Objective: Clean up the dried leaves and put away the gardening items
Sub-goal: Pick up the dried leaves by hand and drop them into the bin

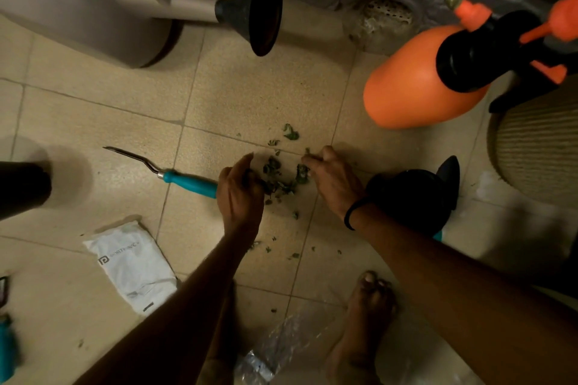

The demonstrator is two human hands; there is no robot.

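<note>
A small heap of dried green leaves (281, 180) lies on the tiled floor between my two hands. My left hand (239, 194) stands on its edge at the heap's left side, fingers fairly straight and touching the leaves. On the right side my right hand (331, 180) cups the heap with slightly bent fingers. More leaf bits (291, 133) lie scattered beyond the heap and some nearer to me. A weeding fork with a teal handle (190, 183) lies on the floor, its handle end hidden behind my left hand.
A beige watering can (93, 6) with a black rose stands far left. An orange pressure sprayer (416, 84) and a ribbed pot (538, 141) stand at the right. A black trowel (416, 197) lies under my right wrist. A white packet (134, 266), a clear plastic bag (281, 350) and my bare foot (362, 322) are near me.
</note>
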